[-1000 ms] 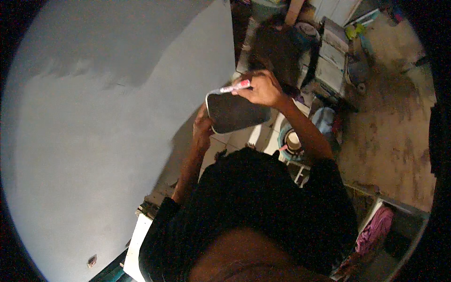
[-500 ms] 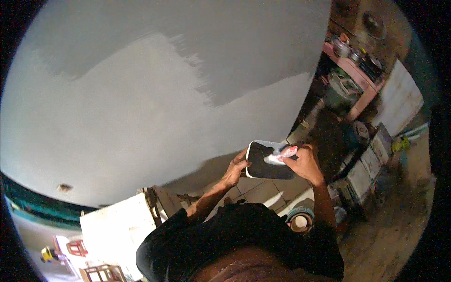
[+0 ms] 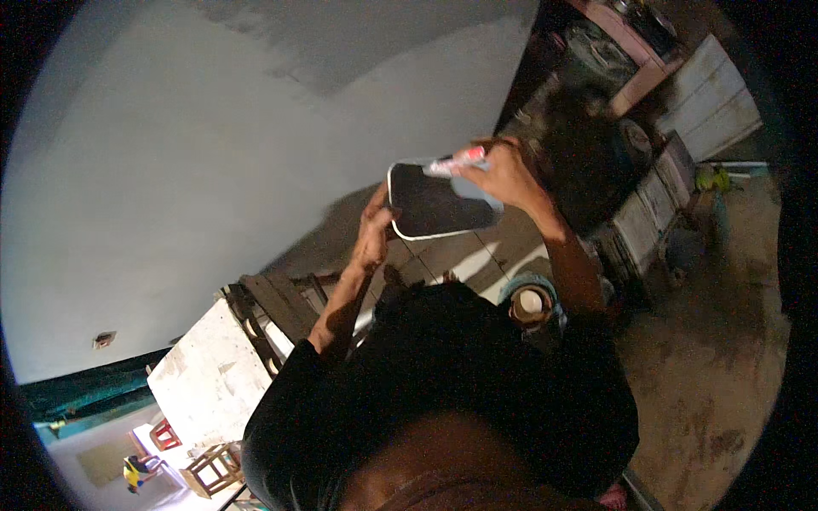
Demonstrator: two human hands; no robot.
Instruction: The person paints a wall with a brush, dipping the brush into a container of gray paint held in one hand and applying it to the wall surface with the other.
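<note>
My left hand (image 3: 373, 228) grips the left edge of a dark rectangular tray (image 3: 430, 204) with rounded corners and a white rim, its thumb over the near side. My right hand (image 3: 504, 177) is closed on a small whitish hand tool (image 3: 449, 163) with a red end. The tool lies over the tray's far edge; its exact kind is blurred. A pale smear (image 3: 477, 194) covers the tray's right part. Ahead stands a grey wall (image 3: 213, 170), with lighter and darker patches that meet in ragged strokes.
A bucket (image 3: 530, 303) with a pale round thing inside stands on the floor below my right forearm. At left is a white-topped table (image 3: 213, 375), with a wooden stool (image 3: 211, 468) beyond. A pink shelf (image 3: 626, 38) and stacked boxes (image 3: 635, 226) line the right side.
Both hands have moved up and left in view with the tray, as the whole view shifted. The tool has gone from the tray's middle to its far edge.
</note>
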